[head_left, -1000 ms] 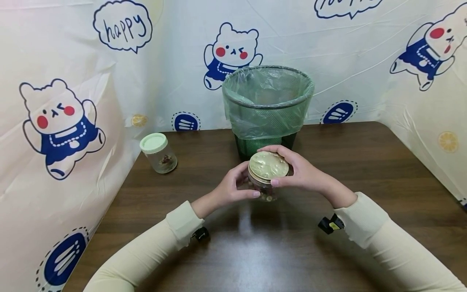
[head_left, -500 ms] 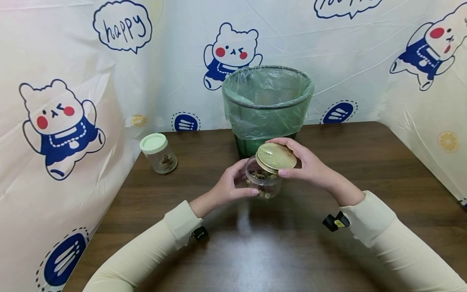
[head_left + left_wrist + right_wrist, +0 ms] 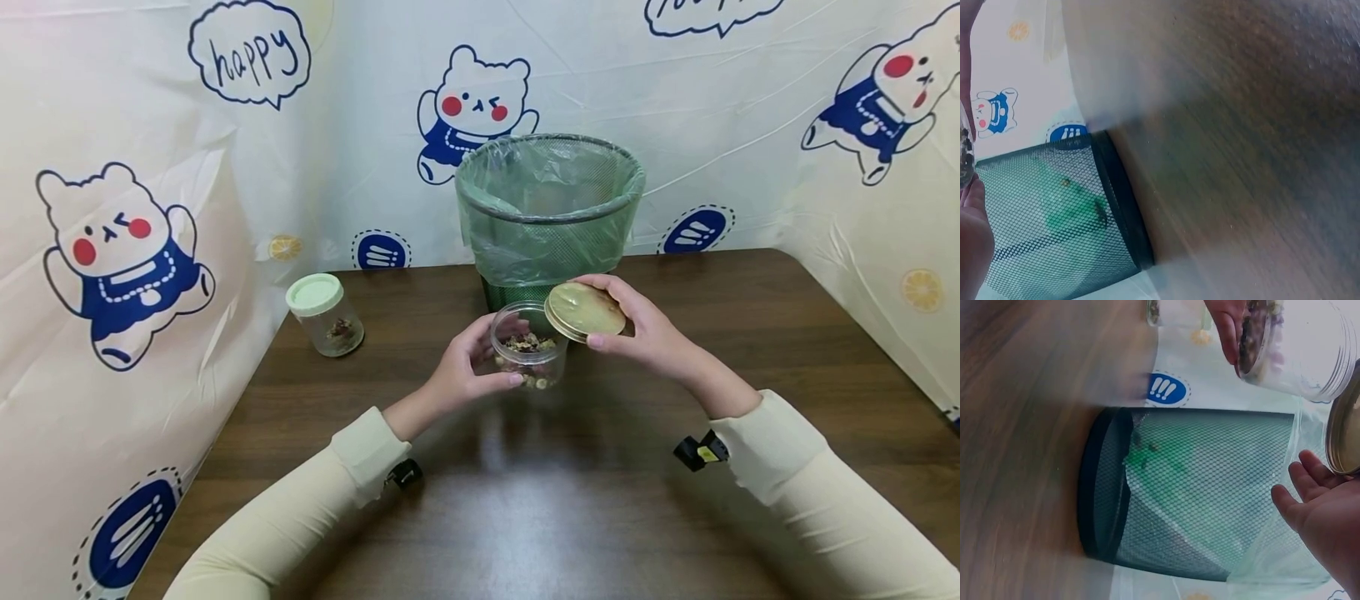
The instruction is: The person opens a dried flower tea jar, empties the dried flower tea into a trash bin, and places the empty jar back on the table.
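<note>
A clear jar (image 3: pixel 529 360) with dried bits and pale round pieces in its lower part is gripped by my left hand (image 3: pixel 468 367), thumb in front and fingers behind. Its mouth faces up, uncovered. Just to the right, my right hand (image 3: pixel 645 333) pinches a gold lid (image 3: pixel 587 310) by its edge, tilted beside the jar's rim. In the right wrist view the jar (image 3: pixel 1300 347) and the lid (image 3: pixel 1346 434) show close together, while the right hand's fingers (image 3: pixel 1300 481) reach under the lid. Only a sliver of the jar (image 3: pixel 966 153) shows in the left wrist view.
Behind the hands stands a mesh bin (image 3: pixel 551 221) with a green plastic liner folded over its rim. At the table's far left is another jar (image 3: pixel 326 317) with a pale green lid and dark bits inside. A printed cloth (image 3: pixel 360 125) hangs behind the wooden table (image 3: pixel 480 517).
The gold lid has come off the jar and moved right and up in my right hand. My left hand has shifted the jar slightly left and up.
</note>
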`<state>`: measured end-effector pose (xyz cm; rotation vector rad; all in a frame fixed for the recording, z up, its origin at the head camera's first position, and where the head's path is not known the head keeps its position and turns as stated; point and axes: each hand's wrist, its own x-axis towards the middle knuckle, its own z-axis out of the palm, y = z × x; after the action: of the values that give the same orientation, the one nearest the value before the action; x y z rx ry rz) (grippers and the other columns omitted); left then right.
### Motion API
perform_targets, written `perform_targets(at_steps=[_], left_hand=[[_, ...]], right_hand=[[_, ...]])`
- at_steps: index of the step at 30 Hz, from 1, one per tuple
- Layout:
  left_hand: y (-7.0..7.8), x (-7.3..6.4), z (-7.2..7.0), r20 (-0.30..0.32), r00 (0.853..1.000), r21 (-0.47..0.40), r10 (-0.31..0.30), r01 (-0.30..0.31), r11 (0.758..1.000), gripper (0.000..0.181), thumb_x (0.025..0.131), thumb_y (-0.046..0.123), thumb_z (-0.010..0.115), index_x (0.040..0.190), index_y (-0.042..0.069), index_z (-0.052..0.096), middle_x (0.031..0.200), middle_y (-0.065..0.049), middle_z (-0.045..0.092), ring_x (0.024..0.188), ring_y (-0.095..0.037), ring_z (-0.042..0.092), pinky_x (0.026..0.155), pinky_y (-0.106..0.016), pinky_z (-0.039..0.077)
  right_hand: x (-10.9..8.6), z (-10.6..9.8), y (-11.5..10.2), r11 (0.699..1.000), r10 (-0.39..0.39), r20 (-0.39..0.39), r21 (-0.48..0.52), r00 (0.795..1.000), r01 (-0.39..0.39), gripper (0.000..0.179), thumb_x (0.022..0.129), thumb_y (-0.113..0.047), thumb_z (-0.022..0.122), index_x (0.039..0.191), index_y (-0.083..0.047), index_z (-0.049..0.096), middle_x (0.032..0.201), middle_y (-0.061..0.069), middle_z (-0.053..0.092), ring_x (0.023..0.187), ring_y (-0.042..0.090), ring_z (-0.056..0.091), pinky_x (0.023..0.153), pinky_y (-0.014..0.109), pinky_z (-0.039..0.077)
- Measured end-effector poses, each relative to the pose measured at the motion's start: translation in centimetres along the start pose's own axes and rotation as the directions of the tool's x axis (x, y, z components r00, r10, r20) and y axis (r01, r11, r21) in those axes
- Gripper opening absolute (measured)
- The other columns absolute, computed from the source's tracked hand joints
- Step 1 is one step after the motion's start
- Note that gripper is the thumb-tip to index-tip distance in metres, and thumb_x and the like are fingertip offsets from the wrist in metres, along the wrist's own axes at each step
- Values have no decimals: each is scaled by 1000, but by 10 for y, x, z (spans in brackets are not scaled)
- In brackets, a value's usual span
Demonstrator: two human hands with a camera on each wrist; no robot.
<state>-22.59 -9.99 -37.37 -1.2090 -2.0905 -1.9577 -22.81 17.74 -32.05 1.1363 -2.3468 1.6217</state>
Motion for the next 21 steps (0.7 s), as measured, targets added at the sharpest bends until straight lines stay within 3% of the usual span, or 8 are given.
perform_targets(at_steps=[9, 21], left_hand=[[0, 1, -7, -34, 999, 25, 17, -16, 1000, 68, 80, 4, 75, 138, -7, 42, 133, -23, 54, 123, -32, 51, 98, -36, 45], [0, -1, -16, -62, 998, 31, 32, -30, 999, 66, 81, 9, 76, 137, -6, 43, 133, -22, 54, 123, -34, 51, 99, -37, 45]], right_hand=[[-7, -10, 6, 997, 60, -58, -53, 997, -63, 63, 85, -7, 64, 142, -1, 39, 137, 14, 46, 112, 17, 44, 94, 19, 33], [-19, -17, 24, 977, 167, -68, -126, 984, -174, 64, 88, -7, 66, 143, 1, 35, 137, 17, 44, 112, 18, 44, 92, 14, 33]])
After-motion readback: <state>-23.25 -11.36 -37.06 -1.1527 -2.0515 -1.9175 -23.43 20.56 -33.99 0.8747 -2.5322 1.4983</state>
